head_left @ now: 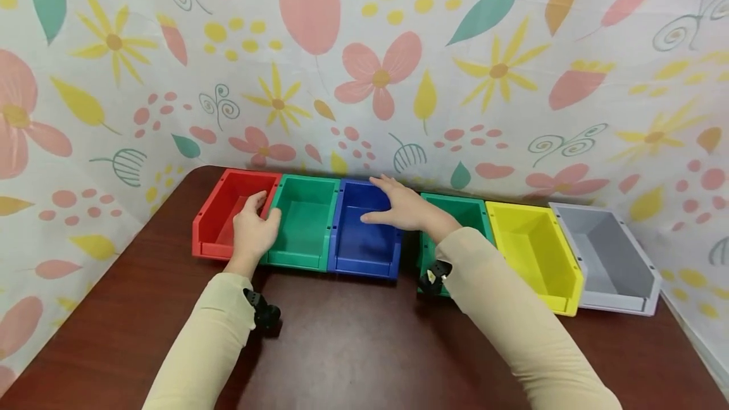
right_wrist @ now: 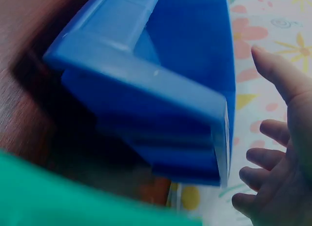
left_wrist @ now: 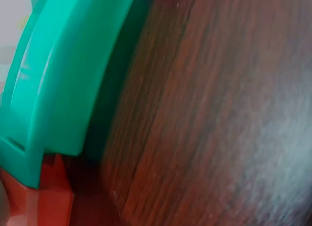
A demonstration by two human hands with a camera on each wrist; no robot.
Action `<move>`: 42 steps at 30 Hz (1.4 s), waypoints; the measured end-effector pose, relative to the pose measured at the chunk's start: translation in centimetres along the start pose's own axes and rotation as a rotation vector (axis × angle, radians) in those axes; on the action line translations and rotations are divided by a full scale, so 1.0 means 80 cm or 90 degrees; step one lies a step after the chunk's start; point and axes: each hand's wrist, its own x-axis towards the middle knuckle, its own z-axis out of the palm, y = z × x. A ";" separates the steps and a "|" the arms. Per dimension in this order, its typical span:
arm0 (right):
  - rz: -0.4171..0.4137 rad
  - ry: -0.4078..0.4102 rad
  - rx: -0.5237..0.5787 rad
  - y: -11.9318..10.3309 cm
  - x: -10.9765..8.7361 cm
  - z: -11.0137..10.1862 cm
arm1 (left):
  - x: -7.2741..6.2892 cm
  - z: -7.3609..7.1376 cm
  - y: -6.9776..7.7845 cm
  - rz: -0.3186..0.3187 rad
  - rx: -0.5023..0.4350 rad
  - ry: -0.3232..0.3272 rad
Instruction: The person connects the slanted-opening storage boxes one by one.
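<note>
My left hand (head_left: 254, 228) is over the border between the red bin (head_left: 214, 250) and the left green bin (head_left: 304, 226), fingers loosely bent and thumb apart, nothing visible in it. In the left wrist view, that green bin's front (left_wrist: 73, 89) and a corner of the red bin (left_wrist: 53, 201) show. My right hand (head_left: 401, 206) reaches over the right side of the blue bin (head_left: 364, 248). Its thumb and fingers are spread and hold nothing. The right wrist view has this hand (right_wrist: 287, 138) beside the blue bin (right_wrist: 146, 84); contact cannot be told in the head view.
A second green bin (head_left: 464, 207), partly hidden by my right arm, stands across a narrow gap from the blue one. Beyond it are a yellow bin (head_left: 526, 252) and a grey bin (head_left: 606, 258). All stand on a dark wooden table (head_left: 342, 347) before a patterned cloth (head_left: 364, 125).
</note>
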 end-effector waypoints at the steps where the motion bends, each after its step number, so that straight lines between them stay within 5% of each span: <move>1: -0.001 0.008 0.004 0.003 -0.002 -0.001 | 0.000 0.000 0.000 0.000 0.012 0.002; 9: 0.010 0.060 0.046 0.028 -0.028 -0.008 | -0.001 0.003 0.015 0.016 0.104 -0.004; 20: 0.026 0.107 0.087 0.068 -0.065 -0.001 | -0.010 0.017 0.023 0.116 0.166 0.013; 30: 0.037 0.151 0.115 0.094 -0.095 -0.017 | -0.016 0.040 0.050 0.224 0.145 0.037; 35: 0.045 0.142 0.137 0.101 -0.112 -0.025 | -0.024 0.056 0.061 0.224 0.103 0.001; 42: 0.093 0.163 0.127 0.105 -0.134 -0.043 | -0.021 0.084 0.077 0.161 0.047 -0.101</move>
